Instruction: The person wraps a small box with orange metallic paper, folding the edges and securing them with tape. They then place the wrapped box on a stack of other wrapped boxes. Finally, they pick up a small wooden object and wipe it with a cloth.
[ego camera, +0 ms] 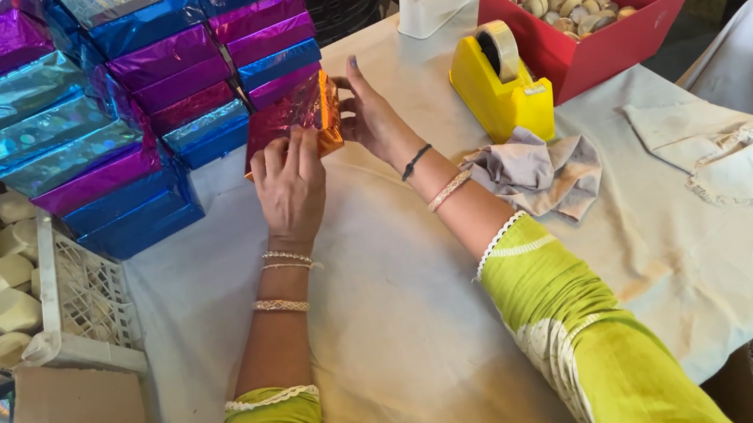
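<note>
Head view: a small box (292, 121) in shiny red-pink foil, standing on the cloth-covered tabletop (393, 335), just in front of stacked foil boxes (173, 64). Left hand (288, 182) pressed on its near side, fingers (278, 159) bent over the foil. Right hand (371, 117) against its right end, fingers spread, holding the fold. Near the right: yellow tape dispenser (497, 79), grey rag (536, 171), red tray (597, 8).

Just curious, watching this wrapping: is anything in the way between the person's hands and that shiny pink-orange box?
Nothing visible. The left hand lies flat on the foil-wrapped box, and the right hand presses against its right end. The yellow tape dispenser and crumpled cloth sit off to the right, clear of both.
</note>
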